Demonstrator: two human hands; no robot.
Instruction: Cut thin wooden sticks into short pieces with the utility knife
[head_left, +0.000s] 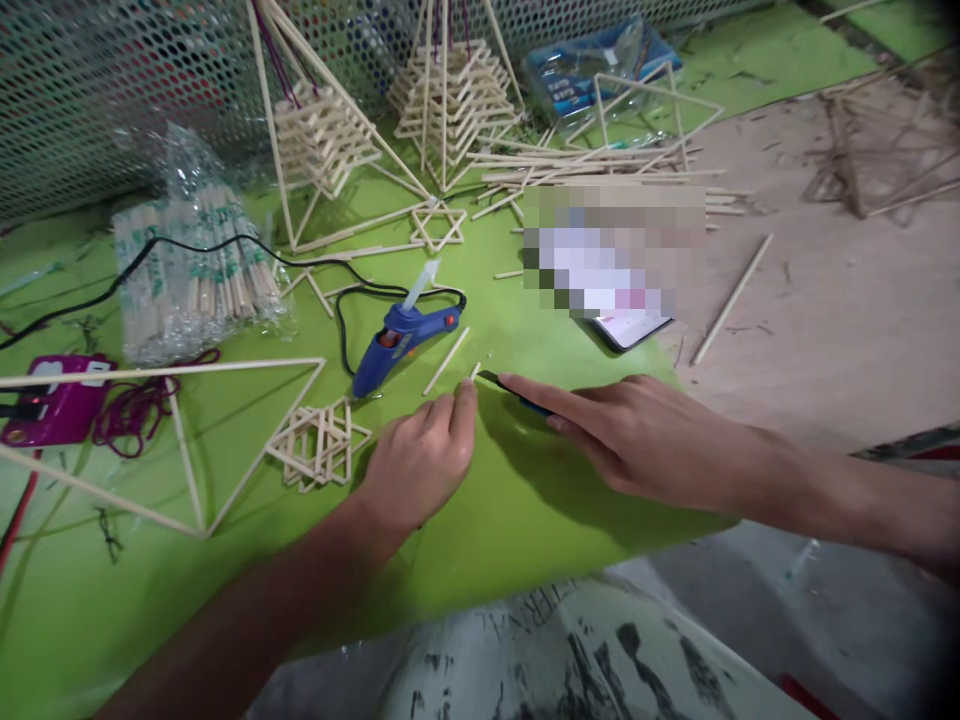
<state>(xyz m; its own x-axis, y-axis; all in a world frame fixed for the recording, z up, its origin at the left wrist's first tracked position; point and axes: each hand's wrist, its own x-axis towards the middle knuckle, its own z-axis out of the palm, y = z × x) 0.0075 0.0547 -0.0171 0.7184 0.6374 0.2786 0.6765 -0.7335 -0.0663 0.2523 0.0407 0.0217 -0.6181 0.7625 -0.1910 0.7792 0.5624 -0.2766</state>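
Observation:
My left hand (424,455) rests on the green mat (480,520), fingers curled, pinching the end of a short wooden stick (474,372). My right hand (630,430) lies to its right, closed on a dark-bladed cutter with a blue handle (517,395), index finger stretched along it, the blade tip meeting the stick. A blue hot glue gun (401,340) lies just beyond the hands, its black cord (225,250) running left. A small stacked-stick star (319,445) sits left of my left hand.
A large stick triangle (187,440) lies at left beside a purple power strip (52,405). A bag of sticks (191,275), tall stick pyramids (450,100), loose sticks (600,165), a phone (630,325) and a mesh fence (112,90) lie behind.

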